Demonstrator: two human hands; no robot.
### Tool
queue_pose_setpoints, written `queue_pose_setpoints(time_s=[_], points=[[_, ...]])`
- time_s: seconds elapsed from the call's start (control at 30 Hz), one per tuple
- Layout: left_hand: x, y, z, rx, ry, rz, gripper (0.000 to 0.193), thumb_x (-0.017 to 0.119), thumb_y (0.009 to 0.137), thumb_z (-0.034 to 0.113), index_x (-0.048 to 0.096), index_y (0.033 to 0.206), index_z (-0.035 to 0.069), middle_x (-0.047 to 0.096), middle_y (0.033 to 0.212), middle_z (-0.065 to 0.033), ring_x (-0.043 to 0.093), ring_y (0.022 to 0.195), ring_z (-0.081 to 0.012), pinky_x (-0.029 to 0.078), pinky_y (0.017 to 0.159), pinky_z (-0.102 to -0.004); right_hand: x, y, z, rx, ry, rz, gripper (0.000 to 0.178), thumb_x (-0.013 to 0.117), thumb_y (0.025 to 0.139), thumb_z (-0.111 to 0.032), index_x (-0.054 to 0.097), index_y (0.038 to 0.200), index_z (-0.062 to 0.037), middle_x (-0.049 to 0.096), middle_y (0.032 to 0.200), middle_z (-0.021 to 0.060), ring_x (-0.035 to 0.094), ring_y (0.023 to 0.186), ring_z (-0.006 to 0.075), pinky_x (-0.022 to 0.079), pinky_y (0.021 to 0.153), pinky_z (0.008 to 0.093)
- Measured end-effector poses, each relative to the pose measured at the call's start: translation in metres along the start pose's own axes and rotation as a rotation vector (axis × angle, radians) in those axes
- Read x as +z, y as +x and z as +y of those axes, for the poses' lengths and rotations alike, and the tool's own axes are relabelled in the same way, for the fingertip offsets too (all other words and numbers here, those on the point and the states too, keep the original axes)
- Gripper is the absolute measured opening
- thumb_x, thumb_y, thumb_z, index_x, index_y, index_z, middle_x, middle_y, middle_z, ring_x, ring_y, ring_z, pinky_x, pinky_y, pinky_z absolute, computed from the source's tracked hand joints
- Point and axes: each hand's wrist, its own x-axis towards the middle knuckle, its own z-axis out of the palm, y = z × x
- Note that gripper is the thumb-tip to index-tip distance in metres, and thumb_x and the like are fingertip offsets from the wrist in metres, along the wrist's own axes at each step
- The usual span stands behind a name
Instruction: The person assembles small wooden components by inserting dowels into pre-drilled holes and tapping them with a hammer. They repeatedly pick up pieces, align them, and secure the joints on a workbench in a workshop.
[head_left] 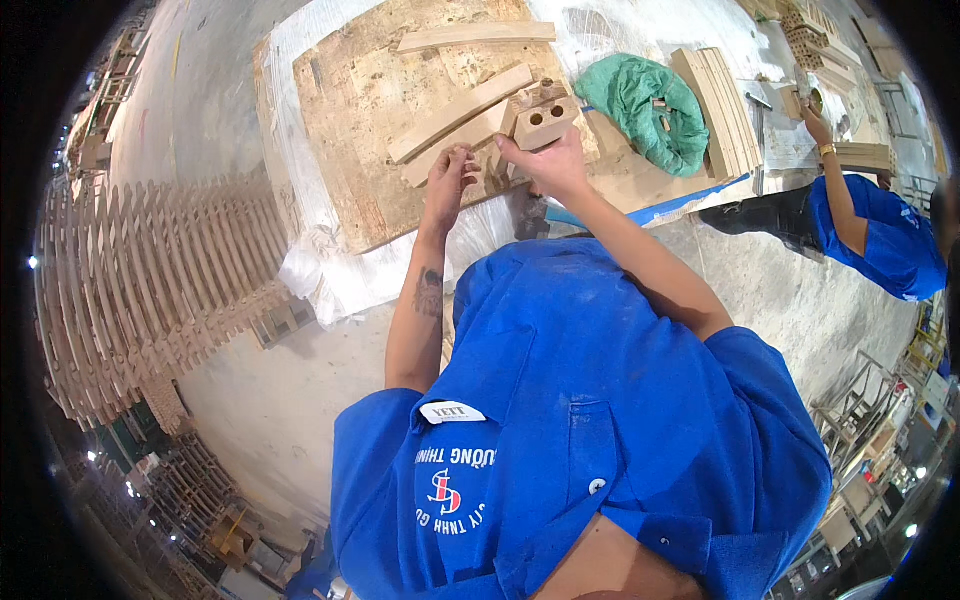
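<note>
My right hand (pixel 556 168) grips a wooden block (pixel 546 124) whose end, facing me, has two round dark holes. The thumb lies along its left side. My left hand (pixel 452 186) is just left of the block, apart from it, with its fingers curled in. What they hold, if anything, is too small to make out. Under and beyond my hands, wooden strips (pixel 462 113) lie slanted on a worn, stained board (pixel 345 110). Farther back, another wooden strip (pixel 476 36) lies crosswise.
A green cloth bag (pixel 625 95), its mouth open, sits to the right with small wooden bits inside. Wooden slats (pixel 716 110) stand beside it. Stacked curved wooden parts (pixel 165 290) fill the left side. At the far right, a co-worker in a blue shirt (pixel 880 235) reaches toward another work surface.
</note>
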Motion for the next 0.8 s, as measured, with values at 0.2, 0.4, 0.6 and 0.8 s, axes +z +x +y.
queue_pose_setpoints(time_s=[0.2,0.4,0.6,0.8], points=[[-0.005,-0.032,0.029,-0.034,-0.465,-0.124,0.043,0.062,0.103,0.033,0.057,0.135,0.004,0.061,0.099,0.0039,0.060,0.094,-0.0111,0.048,0.087,-0.0302,0.004,0.003,0.001,0.009,0.032,-0.002,0.042,0.087,0.076,-0.025,0.067,0.103,0.0008,0.072,0.086,0.0057,0.066,0.077,0.0114,0.055,0.070,0.0297],[0.025,-0.064,0.114,0.227,0.023,0.009,0.029,0.064,0.103,0.024,0.064,0.122,0.003,0.060,0.087,0.0019,0.057,0.084,-0.0081,0.045,0.077,-0.0226,0.002,0.002,-0.012,0.137,0.081,-0.051,0.049,0.088,0.075,-0.025,0.065,0.110,0.0010,0.073,0.095,0.0095,0.069,0.083,0.0156,0.056,0.075,0.0315],[0.084,-0.115,0.199,0.459,0.558,0.222,0.024,0.074,0.096,0.018,0.069,0.114,0.003,0.071,0.094,-0.0042,0.058,0.080,-0.0085,0.046,0.070,-0.0240,0.012,0.006,-0.012,-0.011,-0.154,-0.048,0.058,0.088,0.073,-0.024,0.061,0.119,-0.0039,0.072,0.100,0.0148,0.071,0.094,0.0285,0.056,0.083,0.0376],[0.096,-0.125,0.201,0.400,0.789,0.361,0.025,0.078,0.092,0.019,0.074,0.111,0.002,0.075,0.097,-0.0094,0.065,0.088,-0.0118,0.049,0.074,-0.0259,0.024,0.002,-0.009,-0.132,-0.140,-0.077,0.061,0.090,0.071,-0.022,0.059,0.121,-0.0019,0.069,0.107,0.0165,0.069,0.098,0.0319,0.055,0.085,0.0403]])
